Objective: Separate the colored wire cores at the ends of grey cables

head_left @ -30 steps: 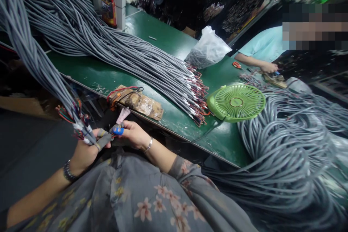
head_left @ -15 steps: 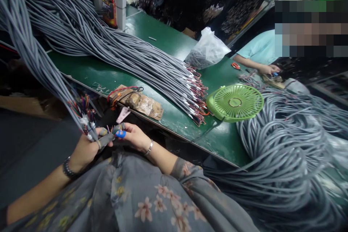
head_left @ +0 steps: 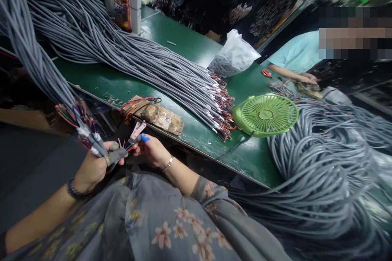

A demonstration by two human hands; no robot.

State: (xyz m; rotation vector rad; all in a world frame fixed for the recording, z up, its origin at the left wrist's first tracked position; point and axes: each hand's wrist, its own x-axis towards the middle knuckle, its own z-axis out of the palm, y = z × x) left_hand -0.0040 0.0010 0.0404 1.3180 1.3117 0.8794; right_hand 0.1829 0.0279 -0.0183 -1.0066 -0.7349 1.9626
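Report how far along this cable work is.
Done, apparently: a spread of grey cables on the green table already shows bared coloured wire ends. In hand: the left hand grips a hanging bundle, while the right hand holds a small tool at one cable's coloured wires. Left: the rest of that bundle; the coiled heap at right cannot be judged.
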